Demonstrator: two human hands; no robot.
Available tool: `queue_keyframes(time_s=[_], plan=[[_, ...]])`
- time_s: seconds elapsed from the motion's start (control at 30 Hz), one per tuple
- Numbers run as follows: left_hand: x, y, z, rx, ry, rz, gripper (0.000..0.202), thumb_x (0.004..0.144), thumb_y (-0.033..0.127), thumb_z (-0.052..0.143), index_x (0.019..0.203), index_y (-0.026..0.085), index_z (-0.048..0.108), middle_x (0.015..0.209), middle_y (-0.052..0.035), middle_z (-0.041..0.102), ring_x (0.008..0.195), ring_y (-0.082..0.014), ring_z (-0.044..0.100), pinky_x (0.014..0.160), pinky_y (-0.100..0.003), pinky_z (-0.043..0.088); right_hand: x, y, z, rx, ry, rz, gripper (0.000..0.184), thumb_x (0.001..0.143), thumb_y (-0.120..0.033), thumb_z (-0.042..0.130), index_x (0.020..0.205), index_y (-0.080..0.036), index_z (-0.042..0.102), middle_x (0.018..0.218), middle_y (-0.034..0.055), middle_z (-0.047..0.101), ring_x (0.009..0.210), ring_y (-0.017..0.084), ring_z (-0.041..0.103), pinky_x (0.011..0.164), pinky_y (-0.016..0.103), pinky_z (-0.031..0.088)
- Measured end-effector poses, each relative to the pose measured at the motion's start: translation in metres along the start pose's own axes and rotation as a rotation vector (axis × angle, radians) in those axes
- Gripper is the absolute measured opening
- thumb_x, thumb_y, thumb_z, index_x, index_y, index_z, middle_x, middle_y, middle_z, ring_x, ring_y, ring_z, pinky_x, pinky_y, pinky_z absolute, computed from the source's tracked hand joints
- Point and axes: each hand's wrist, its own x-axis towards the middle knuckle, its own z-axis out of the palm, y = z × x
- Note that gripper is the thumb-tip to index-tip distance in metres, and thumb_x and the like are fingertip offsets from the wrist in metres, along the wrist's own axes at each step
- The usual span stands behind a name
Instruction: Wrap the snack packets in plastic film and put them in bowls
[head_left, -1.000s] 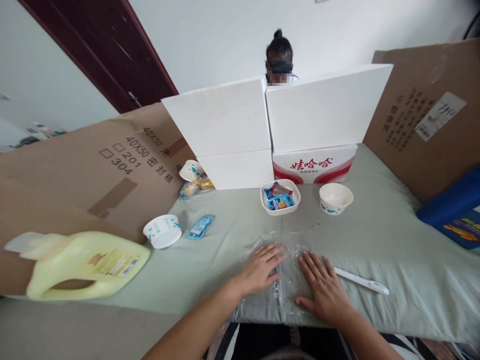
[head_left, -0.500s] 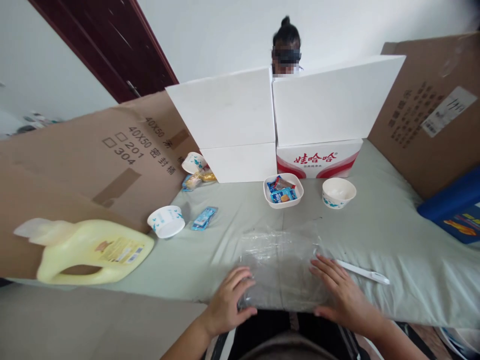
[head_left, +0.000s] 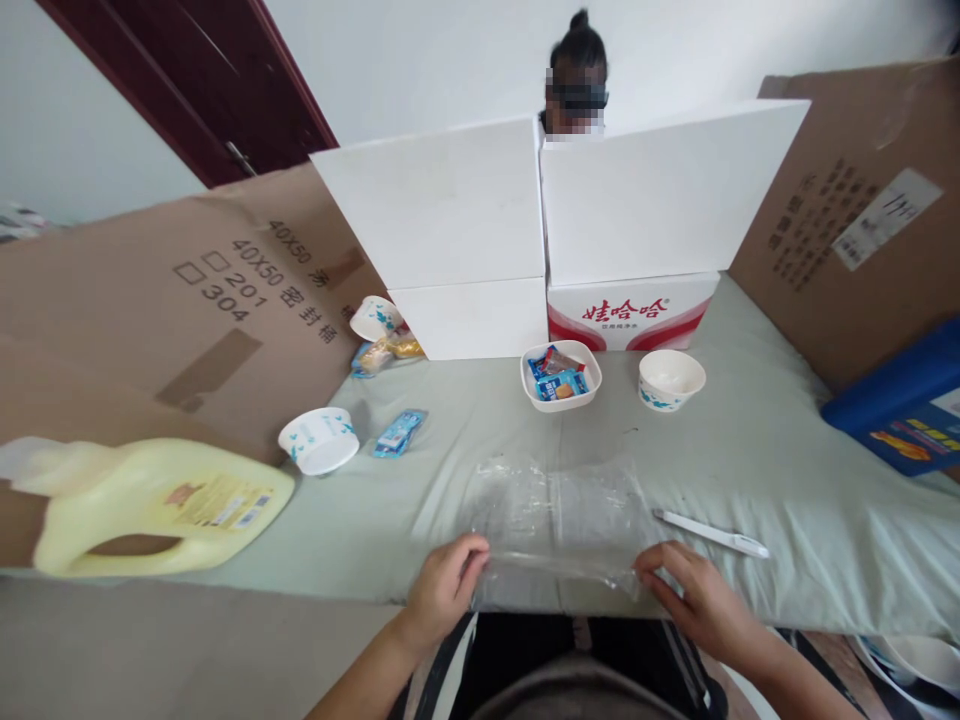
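A clear plastic bag [head_left: 559, 515] lies flat on the pale green cloth [head_left: 750, 470] at the near edge of the table. My left hand [head_left: 444, 590] pinches its near left corner, fingers curled closed. My right hand [head_left: 694, 595] pinches the near right corner the same way, and the near edge of the bag is lifted slightly between them. A white pen-like tool [head_left: 712, 535] lies just beyond my right hand.
A white bowl [head_left: 561, 378] holds several snack packets, with an empty paper bowl [head_left: 670, 379] to its right. Another paper bowl [head_left: 318, 441], a blue packet [head_left: 400, 432] and a yellow jug [head_left: 150, 505] lie left. White boxes [head_left: 555, 220] and cardboard sheets [head_left: 187, 310] wall the table; a person sits behind.
My hands slid from flat on the middle of the bag out to its near corners and closed on them. The near edge of the bag has come up off the cloth.
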Motion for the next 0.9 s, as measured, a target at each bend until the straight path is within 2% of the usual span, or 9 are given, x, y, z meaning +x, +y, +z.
queue_keyframes(time_s=[0.1, 0.23, 0.33, 0.4, 0.47, 0.6, 0.67, 0.77, 0.9], plan=[[0.027, -0.007, 0.005, 0.021, 0.022, -0.086, 0.015, 0.094, 0.026, 0.044, 0.091, 0.022, 0.059, 0.073, 0.0012, 0.066, 0.064, -0.0133, 0.064, 0.063, -0.022, 0.050, 0.020, 0.008, 0.004, 0.101, 0.046, 0.134, 0.022, 0.095, -0.035, 0.039, 0.090, -0.022, 0.056, 0.077, 0.0019, 0.065, 0.072, 0.015, 0.063, 0.068, 0.027, 0.049], [0.064, -0.021, 0.021, 0.134, 0.090, -0.144, 0.014, 0.091, 0.024, 0.047, 0.093, 0.021, 0.061, 0.079, -0.0006, 0.069, 0.071, -0.0158, 0.066, 0.069, -0.026, 0.051, 0.058, 0.025, 0.012, 0.116, 0.146, 0.300, 0.029, 0.091, -0.040, 0.037, 0.100, -0.021, 0.057, 0.071, 0.0011, 0.065, 0.063, 0.017, 0.063, 0.064, 0.030, 0.049], [0.079, -0.028, 0.035, 0.236, 0.074, -0.152, 0.012, 0.087, 0.017, 0.051, 0.093, 0.020, 0.062, 0.087, -0.0027, 0.069, 0.078, -0.0170, 0.066, 0.073, -0.028, 0.051, 0.071, 0.036, 0.016, -0.011, 0.263, 0.331, 0.036, 0.089, -0.043, 0.038, 0.107, -0.018, 0.057, 0.085, 0.0069, 0.068, 0.068, 0.020, 0.064, 0.068, 0.035, 0.050], [0.081, -0.030, 0.043, 0.280, 0.061, -0.134, 0.013, 0.087, 0.014, 0.051, 0.091, 0.019, 0.062, 0.088, -0.0035, 0.068, 0.081, -0.0175, 0.065, 0.073, -0.029, 0.051, 0.069, 0.039, 0.017, -0.070, 0.318, 0.281, 0.039, 0.092, -0.045, 0.037, 0.112, -0.017, 0.056, 0.104, 0.0117, 0.066, 0.075, 0.020, 0.064, 0.075, 0.037, 0.051], [0.079, -0.032, 0.048, 0.305, 0.069, -0.109, 0.014, 0.088, 0.013, 0.049, 0.089, 0.019, 0.062, 0.087, -0.0035, 0.066, 0.081, -0.0176, 0.064, 0.073, -0.029, 0.051, 0.063, 0.040, 0.017, -0.092, 0.306, 0.217, 0.041, 0.093, -0.047, 0.038, 0.117, -0.018, 0.054, 0.113, 0.0130, 0.062, 0.078, 0.019, 0.064, 0.077, 0.037, 0.052], [0.073, -0.036, 0.053, 0.294, 0.131, -0.058, 0.017, 0.091, 0.015, 0.047, 0.090, 0.020, 0.063, 0.086, -0.0033, 0.065, 0.081, -0.0173, 0.064, 0.075, -0.030, 0.051, 0.056, 0.039, 0.021, -0.174, 0.243, 0.165, 0.050, 0.086, -0.049, 0.054, 0.125, -0.018, 0.050, 0.110, 0.0111, 0.063, 0.076, 0.019, 0.063, 0.075, 0.037, 0.052], [0.073, -0.038, 0.052, 0.268, 0.163, -0.033, 0.017, 0.093, 0.017, 0.046, 0.092, 0.020, 0.063, 0.087, -0.0035, 0.066, 0.081, -0.0169, 0.064, 0.075, -0.029, 0.052, 0.060, 0.039, 0.023, -0.218, 0.251, 0.208, 0.043, 0.087, -0.043, 0.052, 0.122, -0.018, 0.053, 0.103, 0.0096, 0.066, 0.077, 0.020, 0.065, 0.074, 0.036, 0.052], [0.078, -0.041, 0.047, 0.265, 0.197, -0.012, 0.017, 0.095, 0.022, 0.046, 0.096, 0.020, 0.063, 0.089, -0.0032, 0.068, 0.081, -0.0161, 0.065, 0.074, -0.028, 0.052, 0.071, 0.039, 0.024, -0.290, 0.266, 0.308, 0.031, 0.093, -0.033, 0.039, 0.113, -0.018, 0.058, 0.092, 0.0076, 0.070, 0.083, 0.022, 0.067, 0.073, 0.034, 0.050], [0.088, -0.045, 0.040, 0.357, 0.140, -0.059, 0.016, 0.095, 0.022, 0.048, 0.098, 0.021, 0.064, 0.094, -0.0029, 0.069, 0.085, -0.0164, 0.066, 0.076, -0.027, 0.052, 0.086, 0.037, 0.019, -0.485, 0.190, 0.424, 0.032, 0.096, -0.030, 0.034, 0.118, -0.021, 0.057, 0.100, 0.0074, 0.071, 0.087, 0.022, 0.068, 0.073, 0.032, 0.049]])
